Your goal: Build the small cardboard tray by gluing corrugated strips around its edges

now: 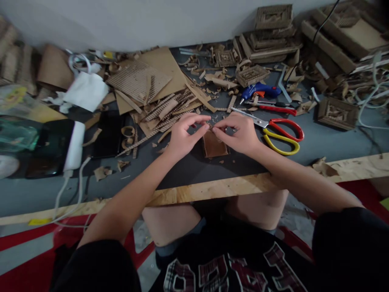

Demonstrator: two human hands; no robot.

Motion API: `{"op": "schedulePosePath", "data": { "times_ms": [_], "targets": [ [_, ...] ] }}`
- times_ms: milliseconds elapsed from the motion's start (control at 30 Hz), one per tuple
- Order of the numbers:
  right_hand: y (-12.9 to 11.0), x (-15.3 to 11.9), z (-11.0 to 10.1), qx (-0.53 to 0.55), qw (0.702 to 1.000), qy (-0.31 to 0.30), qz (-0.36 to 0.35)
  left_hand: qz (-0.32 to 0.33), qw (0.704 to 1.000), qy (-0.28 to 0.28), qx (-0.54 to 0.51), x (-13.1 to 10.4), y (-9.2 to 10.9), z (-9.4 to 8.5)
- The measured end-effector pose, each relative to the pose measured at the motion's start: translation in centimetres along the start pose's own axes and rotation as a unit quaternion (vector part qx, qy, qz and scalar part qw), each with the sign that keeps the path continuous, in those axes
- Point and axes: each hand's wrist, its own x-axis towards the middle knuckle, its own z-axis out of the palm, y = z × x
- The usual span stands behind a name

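Observation:
Just above a small brown cardboard piece (216, 147) with raised edges, my two hands meet at the fingertips. My left hand (187, 136) has thumb and forefinger pinched near the piece's upper left corner. My right hand (238, 132) pinches in the same way, its fingertips by the piece's top edge. Whatever lies between the fingertips is too small to make out. Scissors (284, 136) with one red and one yellow handle lie right of my right hand. Behind them are a red cutter (278, 108) and a blue glue gun (261, 91).
Corrugated cardboard strips (165, 109) and sheets (164, 67) are heaped behind my left hand. Layered cardboard frames (338, 112) sit at the right and back. A black phone (106, 136), a white power bank (74, 146) and its cable lie left. The table's wooden edge (212, 188) runs in front.

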Motion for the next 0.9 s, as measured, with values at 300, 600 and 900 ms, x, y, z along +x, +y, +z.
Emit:
{"op": "schedulePosePath", "data": {
  "times_ms": [300, 600, 900],
  "targets": [
    [-0.4, -0.1, 0.9, 0.170, 0.970, -0.002, 0.175, -0.044, 0.991, -0.025, -0.120, -0.1, 0.9, 1.5],
    [1.0, -1.8, -9.7, -0.424, 0.871, -0.150, 0.197, -0.208, 0.951, -0.020, -0.227, -0.8, 1.4, 1.6],
    [3.2, -5.8, -12.8, -0.437, 0.796, -0.267, 0.322, -0.213, 0.956, -0.011, -0.202, -0.6, 1.7, 1.7]
  ]
}}
